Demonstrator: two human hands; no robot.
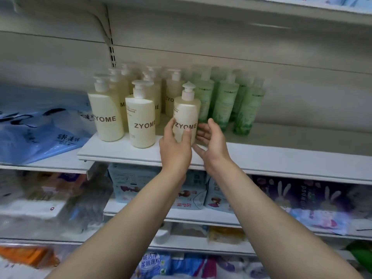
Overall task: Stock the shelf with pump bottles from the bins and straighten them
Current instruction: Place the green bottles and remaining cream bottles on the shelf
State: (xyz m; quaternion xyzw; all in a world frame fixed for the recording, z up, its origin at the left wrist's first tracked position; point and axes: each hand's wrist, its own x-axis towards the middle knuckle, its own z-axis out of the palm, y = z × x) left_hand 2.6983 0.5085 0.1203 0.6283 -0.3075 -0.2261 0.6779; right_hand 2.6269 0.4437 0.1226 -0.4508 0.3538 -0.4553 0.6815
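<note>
Left hand (175,143) grips cream pump bottle (186,117) near the shelf (281,158) front edge, thumb across the label, likely to turn it forward. Right hand (211,137) relaxed open just beside it, seemingly a guard. Green bottles (225,101) stand behind, toward the back.

left hand (174,147) holds cream pump bottle (186,114) | right hand (211,137) open beside | white shelf (281,158)
</note>
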